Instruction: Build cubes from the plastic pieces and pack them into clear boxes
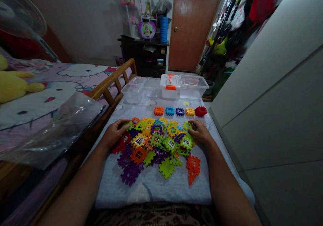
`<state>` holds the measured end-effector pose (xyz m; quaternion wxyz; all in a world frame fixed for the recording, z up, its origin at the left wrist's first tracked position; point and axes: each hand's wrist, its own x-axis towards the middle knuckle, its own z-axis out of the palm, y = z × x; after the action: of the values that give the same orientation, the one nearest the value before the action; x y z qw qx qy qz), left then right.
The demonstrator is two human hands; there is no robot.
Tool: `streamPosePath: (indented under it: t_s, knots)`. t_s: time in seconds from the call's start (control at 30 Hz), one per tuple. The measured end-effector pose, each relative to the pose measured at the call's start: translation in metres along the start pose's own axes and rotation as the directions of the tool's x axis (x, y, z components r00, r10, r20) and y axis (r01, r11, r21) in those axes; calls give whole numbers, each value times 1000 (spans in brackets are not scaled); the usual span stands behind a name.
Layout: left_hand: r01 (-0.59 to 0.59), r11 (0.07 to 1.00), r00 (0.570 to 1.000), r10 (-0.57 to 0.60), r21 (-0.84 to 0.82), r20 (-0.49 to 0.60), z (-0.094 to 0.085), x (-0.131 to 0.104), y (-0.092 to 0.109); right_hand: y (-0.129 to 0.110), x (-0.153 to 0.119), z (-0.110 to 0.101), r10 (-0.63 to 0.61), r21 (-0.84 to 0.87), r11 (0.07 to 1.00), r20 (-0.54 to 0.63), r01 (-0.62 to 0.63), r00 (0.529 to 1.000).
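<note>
A heap of interlocking plastic building tiles in green, yellow, orange, purple, red and blue lies between my hands. At the heap's far left edge, my left hand has its thumb and fingers closed on a green tile. My right hand, at the far right edge, grips another green tile the same way. Some fingertips are hidden behind the tiles. Beyond the heap stands a row of small blocks: orange, blue, purple, yellow and red.
Clear plastic boxes stand at the far end of the cloth-covered surface, one with a lidded top and orange latches. A wooden bed rail runs along the left, with a plastic bag beside it. A pale cabinet borders the right.
</note>
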<state>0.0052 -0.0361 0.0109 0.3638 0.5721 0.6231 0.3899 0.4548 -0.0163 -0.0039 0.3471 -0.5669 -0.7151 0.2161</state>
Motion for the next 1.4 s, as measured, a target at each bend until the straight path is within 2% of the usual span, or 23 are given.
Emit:
streamPosePath:
  t_s: [0.07, 0.13, 0.27, 0.33, 0.4, 0.5, 0.57, 0.7, 0.8, 0.9, 1.03, 1.13, 1.2, 1.23, 1.3, 1.4]
  knots:
    - [-1, 1000, 1000, 1, -2, -9, 1, 0, -3, -9, -1, -7, -28, 18, 999, 30, 27, 999]
    - [-1, 1000, 1000, 1, 6, -20, 1, 0, -6, -20, -3, -16, -79, 93, 993, 112, 68, 991]
    - [-9, 999, 1000, 10, 36, -25, 1, 1, -10, -43, -8, -28, -209, 249, 960, 337, 127, 918]
    - [-23, 998, 999, 24, 56, -28, 1, 2, -10, -51, -8, -26, -239, 280, 950, 383, 134, 892]
    - [-31, 996, 999, 34, 85, -34, 1, 2, -10, -56, -7, -21, -242, 299, 945, 375, 130, 895]
    - [-28, 993, 999, 33, 115, -41, 0, 2, -10, -59, -6, -11, -173, 344, 937, 297, 64, 939]
    - [-30, 994, 999, 35, 107, -42, 0, 3, -11, -59, -5, -5, -69, 406, 913, 259, -44, 963]
    - [-51, 995, 998, 55, 86, -41, 1, 4, -12, -60, -6, 3, 160, 527, 803, 257, -276, 953]
    - [-54, 994, 997, 59, 95, -46, 1, 4, -13, -61, -6, 7, 237, 566, 763, 205, -313, 950]
    - [-60, 992, 997, 66, 111, -44, 0, 4, -15, -60, -5, 8, 252, 561, 776, 146, -290, 957]
    - [-77, 990, 995, 83, 114, -46, 0, 3, -16, -59, -2, 11, 211, 510, 828, 104, -234, 972]
    - [-76, 990, 995, 82, 119, -47, 1, 2, -13, -62, 1, 14, 138, 373, 915, 68, -154, 988]
    - [-65, 990, 996, 72, 121, -54, 1, 2, -11, -68, 2, 14, 30, 225, 973, 49, -40, 998]
    - [-62, 991, 996, 69, 118, -58, 1, 1, -10, -71, 2, 13, -36, 159, 987, 74, 24, 997]
    - [-56, 993, 996, 63, 106, -58, 2, 1, -9, -78, 1, 7, -146, 82, 988, 200, 132, 969]
    - [-53, 994, 997, 59, 100, -53, 2, 1, -9, -86, 1, -5, -199, 55, 980, 346, 192, 917]
